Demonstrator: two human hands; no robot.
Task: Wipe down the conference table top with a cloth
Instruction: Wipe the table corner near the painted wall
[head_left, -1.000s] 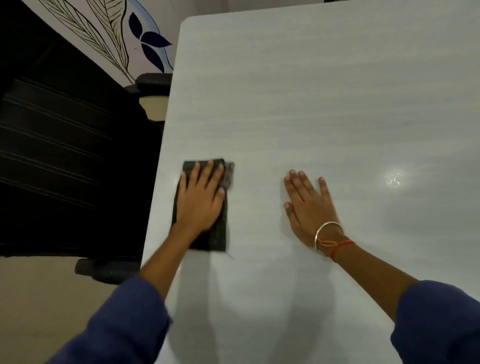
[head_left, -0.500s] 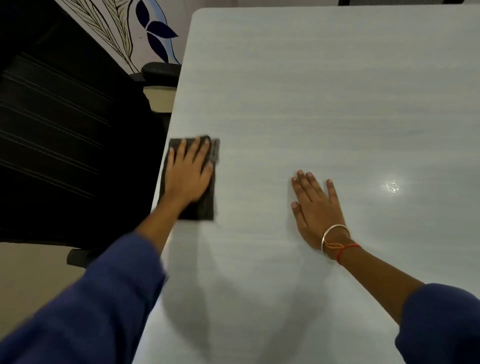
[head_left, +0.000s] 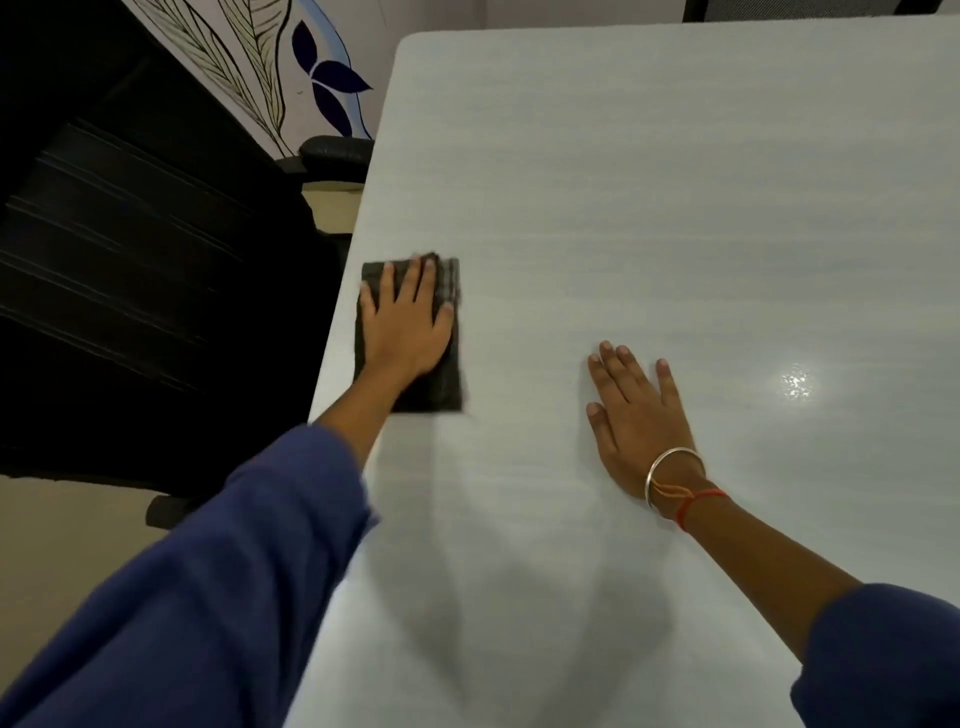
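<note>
The pale, glossy table top (head_left: 649, 197) fills the view. Our left hand (head_left: 405, 332) pins the dark folded cloth (head_left: 450, 379) beneath straight, slightly spread fingers; our right hand (head_left: 639, 415) rests flat, fingers spread. Soft and light, we judge; it should slide best pressed under the palm.

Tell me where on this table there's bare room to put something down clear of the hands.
Bare: the far table top beyond both hands, and the side right of the right hand. A narrower lane lies between that hand and the cloth. Crowded: the left edge, where the left hand presses the cloth.
</note>
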